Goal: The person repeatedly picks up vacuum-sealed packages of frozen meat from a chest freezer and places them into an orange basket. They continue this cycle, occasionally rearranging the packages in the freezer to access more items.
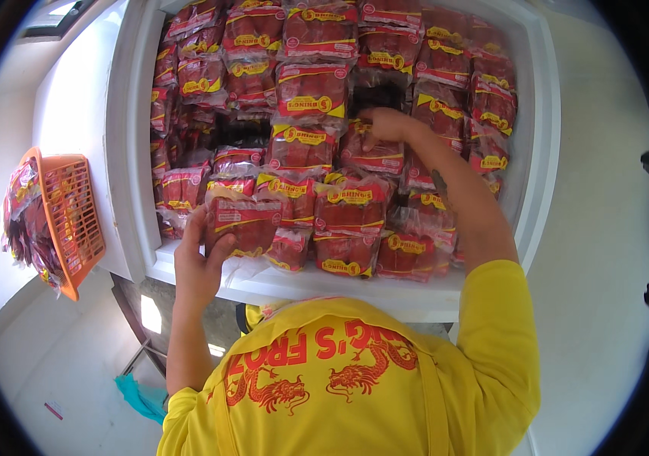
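Right hand (386,125) fingertips buried among red meat packs (351,207). Freezer (133,152) floor hidden under packs. Orange basket (70,216) contents blurred at the rim.

The left hand (197,262) is up, with the fingers bent around something and the thumb on its near side. The right arm reaches far out, almost straight. The right hand (385,125) has its fingers curled down, and the fingertips are pressing on something.

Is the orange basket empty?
No. The orange basket at the left holds red packets that bulge out of its open side.
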### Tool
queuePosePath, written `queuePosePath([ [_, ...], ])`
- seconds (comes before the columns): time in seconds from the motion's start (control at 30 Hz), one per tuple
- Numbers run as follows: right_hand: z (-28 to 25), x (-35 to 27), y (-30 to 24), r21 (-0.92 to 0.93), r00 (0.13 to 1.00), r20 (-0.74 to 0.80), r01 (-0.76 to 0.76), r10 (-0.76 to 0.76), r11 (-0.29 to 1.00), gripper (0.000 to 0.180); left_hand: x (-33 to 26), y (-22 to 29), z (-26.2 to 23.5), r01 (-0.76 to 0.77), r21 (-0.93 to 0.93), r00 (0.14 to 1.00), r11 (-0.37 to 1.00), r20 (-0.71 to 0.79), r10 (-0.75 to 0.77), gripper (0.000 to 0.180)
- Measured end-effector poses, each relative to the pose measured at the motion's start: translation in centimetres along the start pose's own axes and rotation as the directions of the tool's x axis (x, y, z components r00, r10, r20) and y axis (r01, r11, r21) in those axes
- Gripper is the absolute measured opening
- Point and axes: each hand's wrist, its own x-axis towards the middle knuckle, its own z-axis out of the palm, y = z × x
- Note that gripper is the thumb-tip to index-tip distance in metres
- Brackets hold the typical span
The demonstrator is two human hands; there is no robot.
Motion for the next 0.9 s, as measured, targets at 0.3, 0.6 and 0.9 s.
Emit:
queuePosePath([
  [0.3,2.5,-1.7,1.5,0.146,0.994,-0.055,0.106,-0.099,0.984,0.079,3.2,0.4,2.6,-0.091,-0.086,0.992,0.992,0.077,0.097,0.051],
  [0.6,-0.9,-2.3,1.7,0.891,0.983,0.168,-0.117,-0.079,0.439,0.063,14.9,2.2,18.1,-0.133,-0.634,0.93,0.762,0.185,0.317,0.059],
  [0.9,-0.9,-1.2,1.8,0.595,0.906,0.409,-0.171,-0.112,0.785,0.108,14.7,4.1,19.9,-0.331,0.501,0.904,0.8,0.41,0.117,0.047],
])
